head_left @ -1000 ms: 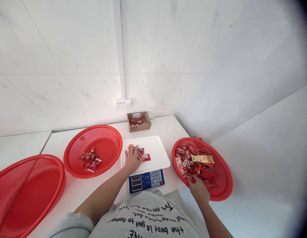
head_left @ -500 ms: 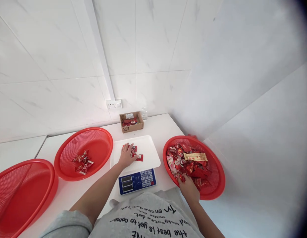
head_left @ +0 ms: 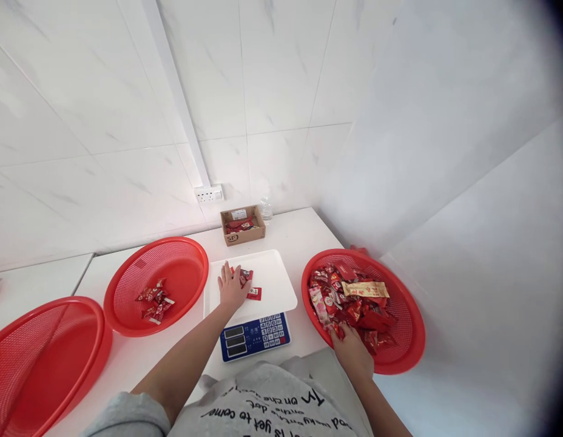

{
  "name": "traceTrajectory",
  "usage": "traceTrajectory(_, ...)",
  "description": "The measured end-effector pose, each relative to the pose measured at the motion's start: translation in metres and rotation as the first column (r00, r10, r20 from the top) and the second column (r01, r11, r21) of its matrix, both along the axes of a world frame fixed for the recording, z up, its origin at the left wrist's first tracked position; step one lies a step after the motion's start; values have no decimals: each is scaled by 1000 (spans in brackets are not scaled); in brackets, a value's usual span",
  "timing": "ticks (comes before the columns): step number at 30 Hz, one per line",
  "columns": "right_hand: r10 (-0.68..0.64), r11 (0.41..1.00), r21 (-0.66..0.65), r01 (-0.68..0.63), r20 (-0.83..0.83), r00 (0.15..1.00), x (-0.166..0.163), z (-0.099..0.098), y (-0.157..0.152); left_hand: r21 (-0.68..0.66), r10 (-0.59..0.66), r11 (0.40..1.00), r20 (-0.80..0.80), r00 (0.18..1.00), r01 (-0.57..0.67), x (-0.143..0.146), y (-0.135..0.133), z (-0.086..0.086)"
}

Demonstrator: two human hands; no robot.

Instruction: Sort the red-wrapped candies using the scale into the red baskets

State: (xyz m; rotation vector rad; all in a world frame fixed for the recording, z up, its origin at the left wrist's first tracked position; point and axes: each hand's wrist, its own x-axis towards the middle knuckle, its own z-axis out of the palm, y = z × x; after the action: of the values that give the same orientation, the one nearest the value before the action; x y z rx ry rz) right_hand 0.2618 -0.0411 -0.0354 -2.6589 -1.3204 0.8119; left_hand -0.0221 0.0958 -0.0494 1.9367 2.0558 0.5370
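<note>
Left grip point(head_left: 233, 291) shifted, thumb point(head_left: 247, 286) off red packet point(head_left: 255, 294)

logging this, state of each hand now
Left hand: open, over red packets on the white scale tray.
Right hand: among wrapped sweets in red basket, grip unclear.

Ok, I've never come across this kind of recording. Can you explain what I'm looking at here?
There is no machine arm here: these are a person's bare hands, seen by one head-worn camera looking forward and down. On the white table stands a scale with a white tray. The left hand rests there over some small red packets. The right hand reaches into the right basket, among a heap of wrapped packets; whether it grips one is unclear. To the left are a middle basket with a few packets and a left basket, partly out of view. A cardboard box sits behind the scale.
</note>
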Motion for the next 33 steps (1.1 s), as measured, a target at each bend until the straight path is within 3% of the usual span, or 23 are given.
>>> traceTrajectory(5, -28, 999, -35, 28, -5, 1000, -2, 1, 2, -8, -39, 999, 15, 999, 39, -18, 0, 0)
traceTrajectory(15, -20, 999, -31, 21, 43, 999, -1, -11, 2, -55, -311, 947, 102, 945, 318, -45, -19, 2)
traceTrajectory(21, -32, 999, -13, 32, 51, 998, -2, -11, 3, -108, -349, 933, -38, 936, 343, -38, -25, 0)
traceTrajectory(33, -61, 998, 32, 60, 50, 997, -2, -15, 1, -88, -443, 896, -145, 885, 434, -16, 2, -3)
